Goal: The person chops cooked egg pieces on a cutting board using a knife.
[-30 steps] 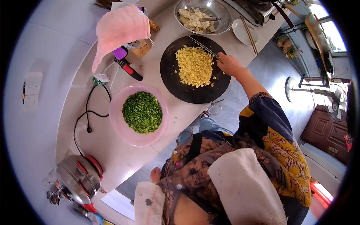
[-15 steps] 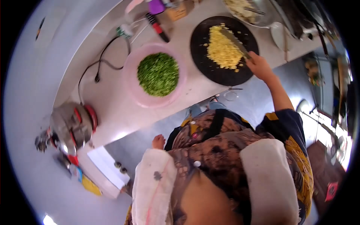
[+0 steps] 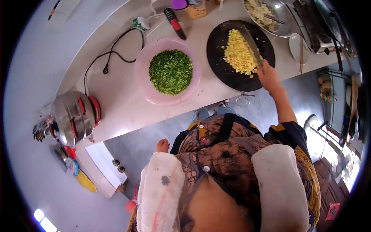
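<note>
My right hand (image 3: pixel 268 77) grips the handle of a kitchen knife (image 3: pixel 252 45). Its wide blade runs along the right edge of a pile of finely chopped yellow food, perhaps egg (image 3: pixel 237 54). That pile lies on a round black cutting board (image 3: pixel 216 69), with a few bits scattered around it. To the left stands a pink basin (image 3: pixel 141 83) holding chopped greens (image 3: pixel 171 72). My left hand (image 3: pixel 163 145) hangs near my body, away from the counter, its fingers curled in and nothing visible in them.
A metal bowl (image 3: pixel 284 29) with pale food and a utensil stands behind the board, near a white plate (image 3: pixel 295 42) and chopsticks (image 3: pixel 301 58). A red-and-black handled tool (image 3: pixel 176 25), a power cord (image 3: pixel 112 50) and a steel pot (image 3: pixel 71 116) are on the counter's left part.
The view has shifted slightly. The knife blade has swung from lying diagonally over the pile to its right side, and the pile looks narrower. My left hand stays about where it was.
</note>
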The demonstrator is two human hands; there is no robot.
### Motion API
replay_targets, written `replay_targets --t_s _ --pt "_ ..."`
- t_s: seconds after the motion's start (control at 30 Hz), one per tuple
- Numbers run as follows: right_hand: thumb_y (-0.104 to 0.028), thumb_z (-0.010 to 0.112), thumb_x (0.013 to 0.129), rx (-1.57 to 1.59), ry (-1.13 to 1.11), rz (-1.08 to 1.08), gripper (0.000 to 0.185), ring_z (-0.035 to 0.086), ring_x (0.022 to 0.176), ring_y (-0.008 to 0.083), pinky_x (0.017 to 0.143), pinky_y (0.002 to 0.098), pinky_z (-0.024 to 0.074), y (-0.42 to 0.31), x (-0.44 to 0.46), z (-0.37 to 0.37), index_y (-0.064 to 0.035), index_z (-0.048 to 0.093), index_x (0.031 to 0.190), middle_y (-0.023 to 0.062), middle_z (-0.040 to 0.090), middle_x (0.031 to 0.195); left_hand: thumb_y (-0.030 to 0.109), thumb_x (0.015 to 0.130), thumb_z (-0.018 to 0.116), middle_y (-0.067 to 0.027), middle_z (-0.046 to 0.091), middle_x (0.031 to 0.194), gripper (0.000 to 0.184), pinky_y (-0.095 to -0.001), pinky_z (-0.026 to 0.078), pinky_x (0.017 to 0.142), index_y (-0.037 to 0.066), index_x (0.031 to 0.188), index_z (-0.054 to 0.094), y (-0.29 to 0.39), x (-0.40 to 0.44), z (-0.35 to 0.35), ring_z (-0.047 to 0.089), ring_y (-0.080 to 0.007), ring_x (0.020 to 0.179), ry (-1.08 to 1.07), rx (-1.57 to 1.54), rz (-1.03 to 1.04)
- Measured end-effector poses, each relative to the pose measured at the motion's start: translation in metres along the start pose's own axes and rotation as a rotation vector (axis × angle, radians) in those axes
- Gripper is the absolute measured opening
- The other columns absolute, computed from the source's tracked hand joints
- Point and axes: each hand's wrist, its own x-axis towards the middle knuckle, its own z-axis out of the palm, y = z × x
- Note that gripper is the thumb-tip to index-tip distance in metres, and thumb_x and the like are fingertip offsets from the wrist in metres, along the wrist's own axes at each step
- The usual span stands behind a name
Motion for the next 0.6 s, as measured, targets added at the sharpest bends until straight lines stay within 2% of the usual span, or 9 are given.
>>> replay_targets --t_s 0.03,0.1,0.13,0.17,0.2,0.33,0.47,0.57,0.6 --pt "-0.018 0.051 0.085 -0.003 0.017 -0.003 0.027 0.060 0.079 0.0420 0.067 0.0490 0.0472 0.005 0.001 0.010 0.0050 0.051 0.099 0.0266 0.061 0.079 0.016 0.084 0.062 -0.0063 0.063 0.073 0.022 -0.0262 0.049 0.052 -0.001 0.098 0.062 0.006 -0.003 0.001 0.061 -0.0149 0.061 0.007 0.004 0.032" --pt "-0.018 0.047 0.084 -0.565 -0.189 -0.471 0.027 0.060 0.077 0.0419 0.069 0.0487 0.0488 0.048 0.017 0.042 0.0068 0.057 0.085 0.0270 0.061 0.079 0.015 0.083 0.062 -0.0065 0.062 0.071 0.022 -0.0266 0.049 0.051 -0.002 0.097 0.063 0.018 -0.005 0.007 0.060 -0.0151 0.059 0.013 -0.023 0.061" --pt "-0.018 0.046 0.085 -0.198 -0.102 -0.144 0.026 0.059 0.077 0.0431 0.070 0.0505 0.0475 0.038 0.014 0.050 0.0058 0.054 0.090 0.0275 0.060 0.078 0.015 0.083 0.062 -0.0065 0.062 0.070 0.022 -0.0267 0.048 0.050 -0.002 0.097 0.063 0.023 -0.006 0.011 0.060 -0.0150 0.059 0.012 -0.054 0.059" --pt "-0.019 0.046 0.086 -0.091 -0.084 -0.055 0.026 0.059 0.076 0.0438 0.070 0.0522 0.0460 0.014 0.009 0.035 0.0052 0.048 0.095 0.0281 0.059 0.075 0.015 0.083 0.062 -0.0065 0.062 0.070 0.022 -0.0265 0.048 0.050 -0.002 0.097 0.063 0.029 -0.002 0.012 0.060 -0.0149 0.058 0.002 -0.077 0.063" --pt "-0.019 0.047 0.086 -0.065 -0.113 -0.043 0.027 0.059 0.076 0.0444 0.069 0.0524 0.0453 0.019 0.012 0.035 0.0041 0.044 0.100 0.0284 0.059 0.075 0.014 0.083 0.062 -0.0064 0.062 0.070 0.021 -0.0263 0.048 0.049 -0.002 0.097 0.062 0.032 -0.001 0.011 0.060 -0.0147 0.058 0.001 -0.103 0.058" --pt "-0.019 0.048 0.085 -0.028 -0.105 0.009 0.026 0.059 0.074 0.0445 0.068 0.0515 0.0457 0.007 0.004 0.020 0.0033 0.045 0.098 0.0273 0.059 0.075 0.013 0.082 0.062 -0.0059 0.062 0.070 0.019 -0.0252 0.046 0.048 -0.001 0.095 0.063 0.017 0.006 -0.001 0.059 -0.0134 0.058 0.016 -0.148 0.019" --pt "-0.019 0.049 0.085 -0.037 -0.053 -0.074 0.025 0.058 0.076 0.0439 0.067 0.0509 0.0446 0.019 0.007 0.047 0.0035 0.045 0.095 0.0269 0.059 0.076 0.011 0.082 0.062 -0.0056 0.061 0.071 0.017 -0.0237 0.046 0.048 -0.001 0.094 0.063 -0.092 0.071 -0.002 0.057 -0.0115 0.058 -0.068 -0.096 -0.031" --pt "-0.018 0.050 0.085 -0.036 -0.099 -0.024 0.024 0.058 0.076 0.0439 0.067 0.0515 0.0444 0.011 0.007 0.034 0.0029 0.045 0.094 0.0270 0.059 0.075 0.015 0.083 0.061 -0.0038 0.061 0.070 0.018 -0.0234 0.047 0.051 0.000 0.093 0.064 -0.063 0.059 -0.006 0.055 -0.0100 0.058 -0.178 -0.377 0.030" --pt "-0.018 0.050 0.085 -0.027 -0.097 -0.020 0.023 0.058 0.075 0.0439 0.067 0.0518 0.0444 0.010 0.005 0.031 0.0023 0.045 0.093 0.0272 0.059 0.074 0.015 0.083 0.061 -0.0034 0.061 0.069 0.018 -0.0235 0.047 0.051 0.001 0.092 0.064 -0.046 0.046 -0.005 0.055 -0.0098 0.058 -0.151 -0.406 0.109"
